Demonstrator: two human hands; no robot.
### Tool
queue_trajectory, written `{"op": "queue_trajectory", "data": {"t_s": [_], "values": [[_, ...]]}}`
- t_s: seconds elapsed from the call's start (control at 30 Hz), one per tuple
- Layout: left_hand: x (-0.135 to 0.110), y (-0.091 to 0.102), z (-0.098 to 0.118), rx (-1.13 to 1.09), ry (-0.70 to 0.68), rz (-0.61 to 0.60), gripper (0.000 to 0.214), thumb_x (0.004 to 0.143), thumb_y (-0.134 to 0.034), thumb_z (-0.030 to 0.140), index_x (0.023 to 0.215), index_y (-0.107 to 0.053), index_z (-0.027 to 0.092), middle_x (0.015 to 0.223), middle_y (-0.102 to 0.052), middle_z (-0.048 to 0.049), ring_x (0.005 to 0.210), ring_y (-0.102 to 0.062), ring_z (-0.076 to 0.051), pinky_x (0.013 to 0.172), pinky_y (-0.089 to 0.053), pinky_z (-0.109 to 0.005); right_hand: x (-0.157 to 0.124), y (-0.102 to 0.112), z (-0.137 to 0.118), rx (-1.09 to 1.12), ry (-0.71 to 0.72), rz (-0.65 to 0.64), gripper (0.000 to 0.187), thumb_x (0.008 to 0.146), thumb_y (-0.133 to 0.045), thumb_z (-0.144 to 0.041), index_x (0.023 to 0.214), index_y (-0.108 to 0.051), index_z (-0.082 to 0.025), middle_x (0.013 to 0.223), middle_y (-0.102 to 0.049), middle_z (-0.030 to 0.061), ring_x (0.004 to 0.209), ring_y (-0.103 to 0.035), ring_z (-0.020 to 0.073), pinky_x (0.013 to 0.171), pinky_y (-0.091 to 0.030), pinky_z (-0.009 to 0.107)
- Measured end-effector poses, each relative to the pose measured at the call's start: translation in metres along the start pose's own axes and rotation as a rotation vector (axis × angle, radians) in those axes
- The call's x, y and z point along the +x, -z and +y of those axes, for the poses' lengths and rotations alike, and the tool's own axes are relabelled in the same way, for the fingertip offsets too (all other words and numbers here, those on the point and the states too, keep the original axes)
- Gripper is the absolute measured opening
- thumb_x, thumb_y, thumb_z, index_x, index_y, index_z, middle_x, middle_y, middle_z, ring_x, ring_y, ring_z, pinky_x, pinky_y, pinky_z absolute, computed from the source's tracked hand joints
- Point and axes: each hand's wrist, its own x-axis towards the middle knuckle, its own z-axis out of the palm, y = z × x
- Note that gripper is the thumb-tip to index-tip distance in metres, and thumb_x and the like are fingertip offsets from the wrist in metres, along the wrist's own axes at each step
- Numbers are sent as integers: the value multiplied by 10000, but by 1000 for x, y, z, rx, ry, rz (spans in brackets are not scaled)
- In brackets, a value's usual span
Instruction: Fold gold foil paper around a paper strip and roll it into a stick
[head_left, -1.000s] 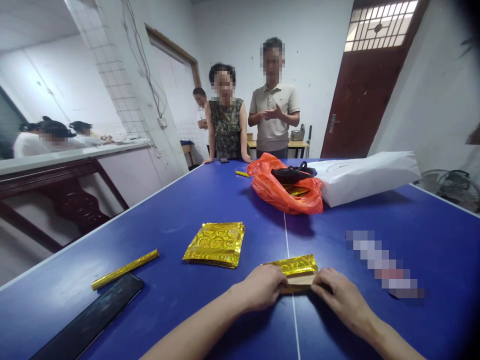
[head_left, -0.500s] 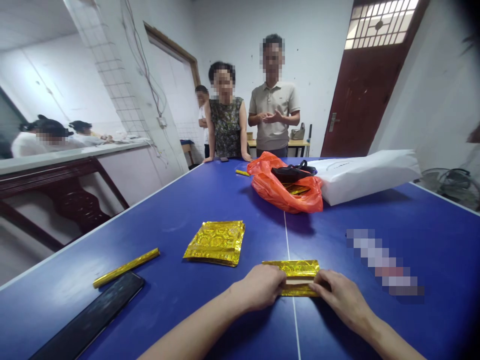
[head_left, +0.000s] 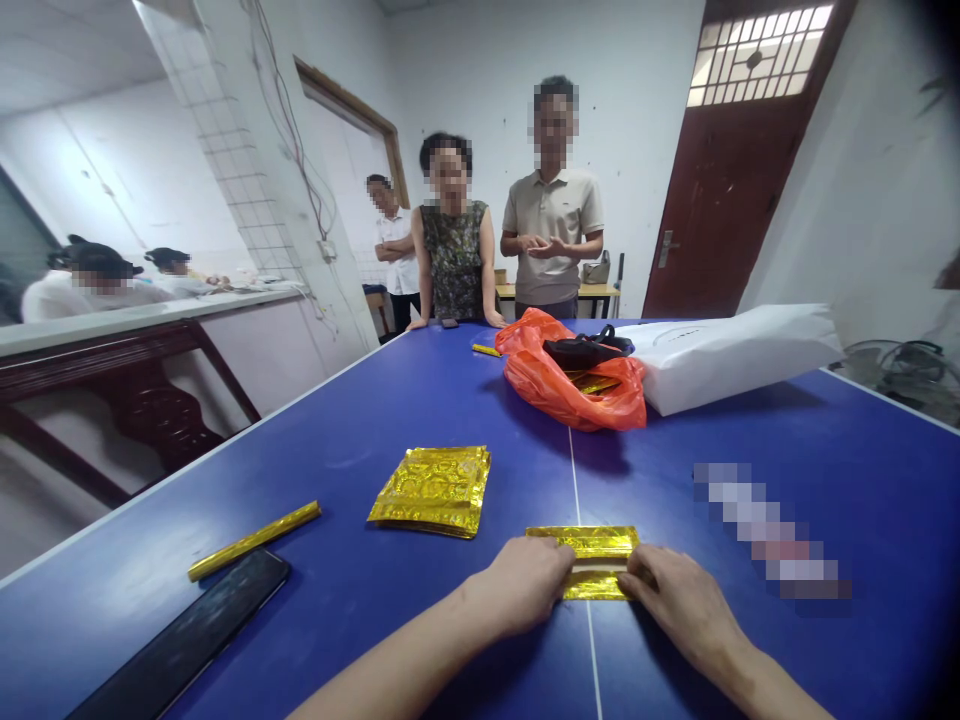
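Observation:
A sheet of gold foil paper lies on the blue table, its near and far edges folded inward so that a pale strip of its inner side shows between them. My left hand is closed on its left end, fingers curled over the folds. At the right end my right hand pinches the paper between thumb and fingers. Left of my hands lies a stack of flat gold foil sheets. Farther left, a rolled gold foil tube rests beside a dark phone.
An orange-red plastic bag holds a black item and gold sheets. Next to it lies a white bag. A blurred-out object is at the right. Two people stand at the table's far end; another small gold roll lies near them.
My hands stay at the two ends of the foil sheet, and the pale strip between its folds looks slightly narrower. The view has tilted slightly. The person in the doorway has shifted left.

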Motion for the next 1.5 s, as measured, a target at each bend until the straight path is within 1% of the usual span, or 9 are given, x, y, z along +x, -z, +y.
{"op": "queue_trajectory", "data": {"t_s": [0.13, 0.3, 0.53, 0.63, 0.73, 0.83, 1.07, 1.23, 1.5], "values": [[2, 2, 2, 124, 3, 4, 135, 765, -455, 114, 867, -536, 151, 817, -584, -72, 739, -564, -212, 630, -435, -307, -2, 5, 0, -29, -66, -69, 99, 783, -497, -216, 691, -532, -226, 704, -648, 3, 656, -596, 186, 567, -377, 271], [3, 4, 14, 253, 120, 190, 207, 822, -399, 106, 994, -507, 146, 967, -533, -115, 877, -504, -240, 722, -425, -366, -12, 6, -19, 26, -216, -188, 257, 788, -388, -146, 979, -547, -206, 733, -685, 54, 673, -642, 230, 555, -397, 290], [-10, -4, 35, 75, -129, 79, 244, 784, -526, 310, 969, -518, 151, 878, -569, -68, 776, -539, -210, 612, -443, -290, -15, 24, -36, 460, -172, -330, 275, 832, -329, -231, 896, -593, -192, 646, -659, 17, 462, -588, 152, 443, -429, 243], [-10, -8, 32, 131, -219, 108, 136, 827, -489, 234, 923, -539, 151, 904, -578, -69, 822, -540, -208, 643, -444, -294, -10, 34, -23, 202, 83, -124, 292, 828, -353, -192, 876, -640, -218, 887, -674, 70, 816, -620, 217, 704, -469, 343], [-4, -12, 25, 179, -293, 166, 117, 866, -459, 213, 903, -549, 149, 890, -584, -57, 861, -531, -197, 754, -434, -319, -6, 34, -9, 76, 297, -229, 433, 722, -392, -46, 979, -641, -289, 1238, -545, 37, 1160, -453, 247, 919, -369, 433], [1, -14, 19, 209, -309, 227, 117, 873, -461, 224, 902, -544, 148, 911, -577, -57, 907, -513, -200, 847, -399, -342, -5, 27, -3, 11, 316, -343, 581, 659, -380, 18, 1087, -588, -316, 1337, -449, -2, 1265, -319, 246, 991, -276, 492], [-2, -11, 24, 124, -146, 244, 110, 855, -423, 145, 935, -498, 145, 878, -554, -63, 778, -521, -180, 662, -435, -289, -5, 21, -13, -39, 400, -218, 282, 800, -426, -71, 879, -647, -227, 1062, -625, 50, 1041, -511, 241, 908, -355, 454], [-4, -14, 28, 61, -230, 156, 412, 719, -597, 514, 921, -520, 163, 894, -570, -55, 808, -529, -208, 661, -450, -300, -10, 16, -21, -3, 371, -129, 228, 810, -439, -69, 760, -630, -181, 848, -618, 59, 783, -529, 188, 704, -423, 329], [-1, -16, 17, -30, -191, 82, 136, 855, -443, 262, 888, -541, 173, 866, -557, -56, 812, -509, -179, 717, -416, -291, -9, 18, -24, 205, 281, -208, 165, 849, -477, -187, 795, -626, -233, 835, -599, 22, 795, -525, 167, 692, -403, 296]]}}
